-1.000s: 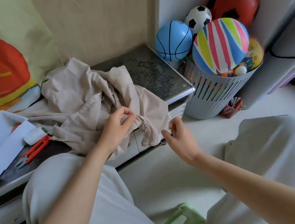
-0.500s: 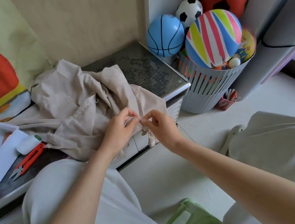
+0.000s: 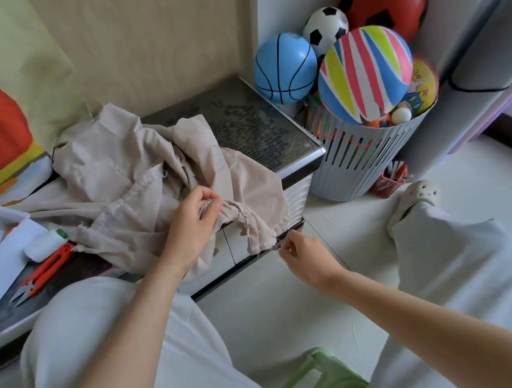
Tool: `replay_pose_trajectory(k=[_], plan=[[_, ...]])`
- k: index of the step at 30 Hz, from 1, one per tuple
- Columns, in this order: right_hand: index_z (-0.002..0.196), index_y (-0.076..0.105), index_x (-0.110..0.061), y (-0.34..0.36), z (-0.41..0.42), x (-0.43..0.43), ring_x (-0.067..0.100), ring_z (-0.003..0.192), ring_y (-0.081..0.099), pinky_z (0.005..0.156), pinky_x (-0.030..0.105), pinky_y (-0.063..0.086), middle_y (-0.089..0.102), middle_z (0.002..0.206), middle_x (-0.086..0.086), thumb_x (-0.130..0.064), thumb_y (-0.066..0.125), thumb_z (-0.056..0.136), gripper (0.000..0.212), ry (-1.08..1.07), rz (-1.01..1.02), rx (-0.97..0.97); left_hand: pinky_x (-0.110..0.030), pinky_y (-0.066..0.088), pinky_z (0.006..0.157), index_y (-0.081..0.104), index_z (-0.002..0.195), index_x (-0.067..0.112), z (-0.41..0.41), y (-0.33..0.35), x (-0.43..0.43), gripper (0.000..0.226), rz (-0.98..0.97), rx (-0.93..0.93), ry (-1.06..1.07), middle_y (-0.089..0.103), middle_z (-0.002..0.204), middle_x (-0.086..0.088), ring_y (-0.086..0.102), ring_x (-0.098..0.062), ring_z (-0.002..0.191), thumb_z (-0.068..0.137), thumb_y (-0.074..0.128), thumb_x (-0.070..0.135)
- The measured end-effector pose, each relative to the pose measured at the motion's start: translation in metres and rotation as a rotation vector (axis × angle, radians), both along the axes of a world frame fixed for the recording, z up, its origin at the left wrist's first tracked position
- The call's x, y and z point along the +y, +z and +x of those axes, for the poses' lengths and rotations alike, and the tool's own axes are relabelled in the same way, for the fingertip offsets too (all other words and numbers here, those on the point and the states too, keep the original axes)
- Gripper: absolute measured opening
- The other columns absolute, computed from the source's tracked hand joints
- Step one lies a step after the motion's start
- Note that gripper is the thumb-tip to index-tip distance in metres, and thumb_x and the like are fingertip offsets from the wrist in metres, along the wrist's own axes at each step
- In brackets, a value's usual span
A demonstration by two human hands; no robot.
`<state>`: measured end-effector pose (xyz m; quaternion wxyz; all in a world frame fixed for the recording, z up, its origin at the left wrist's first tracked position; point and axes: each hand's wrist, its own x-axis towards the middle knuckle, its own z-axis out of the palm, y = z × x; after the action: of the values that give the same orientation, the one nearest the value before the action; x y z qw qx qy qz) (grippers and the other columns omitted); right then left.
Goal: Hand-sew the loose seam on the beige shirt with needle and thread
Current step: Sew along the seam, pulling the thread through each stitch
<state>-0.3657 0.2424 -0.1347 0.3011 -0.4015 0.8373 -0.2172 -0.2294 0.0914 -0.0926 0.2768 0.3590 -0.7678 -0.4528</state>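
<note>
The shirt [image 3: 123, 177] on the tabletop [image 3: 259, 129] was pinched at its seam by the left hand [image 3: 192, 224], and the thread [image 3: 275, 248] was pinched by the right hand [image 3: 304, 257].

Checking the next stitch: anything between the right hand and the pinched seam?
Nothing visible: only shirt fabric and thread lie between the right hand and the seam the left hand grips.
</note>
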Motion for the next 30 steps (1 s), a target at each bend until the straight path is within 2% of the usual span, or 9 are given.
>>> replay_pose_trajectory(k=[3, 5, 8, 11, 14, 18, 22, 26, 30], plan=[[0.087, 0.044, -0.013, -0.005, -0.004, 0.002, 0.026, 0.08, 0.049, 0.065, 0.03, 0.035, 0.056, 0.086, 0.006, -0.022, 0.038, 0.096, 0.014, 0.067, 0.172, 0.003, -0.012, 0.037, 0.059, 0.054, 0.089, 0.011, 0.004, -0.002, 0.0, 0.006, 0.006, -0.006, 0.004, 0.052, 0.065, 0.012, 0.048, 0.005, 0.057, 0.095, 0.054, 0.013], [0.089, 0.043, -0.011, -0.002, -0.003, 0.0, 0.027, 0.078, 0.048, 0.065, 0.031, 0.033, 0.055, 0.081, 0.004, -0.027, 0.034, 0.098, 0.02, 0.066, 0.179, -0.01, -0.017, 0.035, 0.057, 0.054, 0.088, 0.012, 0.007, -0.005, -0.001, 0.007, 0.029, -0.009, -0.018, 0.05, 0.055, 0.013, 0.046, 0.004, 0.051, 0.095, 0.054, 0.013], [0.087, 0.04, -0.008, 0.015, 0.002, -0.008, 0.03, 0.076, 0.046, 0.066, 0.036, 0.036, 0.051, 0.073, 0.004, -0.022, 0.028, 0.1, 0.022, -0.001, -0.006, -0.061, -0.025, 0.036, 0.058, 0.053, 0.087, 0.013, 0.008, -0.007, -0.001, 0.008, 0.045, -0.017, -0.056, 0.052, 0.052, 0.012, 0.043, 0.0, 0.049, 0.095, 0.054, 0.013], [0.09, 0.04, -0.013, 0.032, 0.01, -0.017, 0.021, 0.071, 0.043, 0.063, 0.034, 0.035, 0.049, 0.075, -0.003, -0.014, 0.027, 0.099, 0.016, -0.057, -0.235, -0.093, -0.019, 0.037, 0.057, 0.055, 0.087, 0.011, 0.005, -0.004, 0.002, 0.007, 0.05, -0.021, -0.067, 0.055, 0.061, 0.01, 0.043, -0.001, 0.053, 0.094, 0.056, 0.011], [0.096, 0.04, -0.012, 0.043, 0.019, -0.029, 0.018, 0.071, 0.041, 0.064, 0.031, 0.033, 0.045, 0.079, -0.005, -0.016, 0.028, 0.101, 0.014, -0.086, -0.375, -0.15, -0.014, 0.039, 0.064, 0.057, 0.089, 0.009, 0.004, -0.002, 0.004, 0.004, 0.035, -0.019, -0.06, 0.059, 0.075, 0.004, 0.049, 0.0, 0.065, 0.093, 0.057, 0.01], [0.099, 0.048, -0.013, 0.047, 0.025, -0.042, 0.004, 0.056, 0.039, 0.051, 0.017, 0.03, 0.042, 0.067, -0.008, -0.023, 0.045, 0.098, 0.01, -0.12, -0.357, -0.289, -0.009, 0.039, 0.071, 0.057, 0.09, 0.008, 0.006, 0.0, 0.004, 0.003, 0.029, -0.016, -0.077, 0.061, 0.082, 0.004, 0.053, 0.0, 0.075, 0.093, 0.057, 0.01], [0.1, 0.057, -0.014, 0.043, 0.026, -0.05, 0.005, 0.049, 0.036, 0.046, 0.015, 0.029, 0.038, 0.058, -0.008, -0.022, 0.057, 0.092, 0.011, -0.081, -0.339, -0.275, -0.008, 0.039, 0.071, 0.057, 0.091, 0.007, 0.006, 0.003, 0.006, 0.002, 0.023, -0.014, -0.084, 0.061, 0.082, 0.005, 0.053, 0.003, 0.075, 0.093, 0.057, 0.009], [0.09, 0.06, -0.011, 0.043, 0.023, -0.053, 0.0, 0.039, 0.039, 0.042, 0.012, 0.029, 0.038, 0.052, -0.01, -0.019, 0.058, 0.092, 0.009, -0.124, -0.378, -0.296, -0.007, 0.039, 0.07, 0.056, 0.091, 0.009, 0.004, 0.006, 0.006, 0.002, 0.026, 0.007, -0.079, 0.06, 0.08, 0.009, 0.053, 0.008, 0.073, 0.093, 0.056, 0.008], [0.087, 0.063, -0.008, 0.035, 0.023, -0.046, 0.001, 0.041, 0.036, 0.044, 0.013, 0.028, 0.034, 0.051, -0.011, -0.021, 0.056, 0.093, 0.015, -0.1, -0.369, -0.256, -0.009, 0.039, 0.069, 0.057, 0.09, 0.01, 0.003, 0.005, 0.007, 0.003, 0.036, 0.012, -0.08, 0.061, 0.08, 0.006, 0.053, 0.005, 0.071, 0.093, 0.056, 0.01]])
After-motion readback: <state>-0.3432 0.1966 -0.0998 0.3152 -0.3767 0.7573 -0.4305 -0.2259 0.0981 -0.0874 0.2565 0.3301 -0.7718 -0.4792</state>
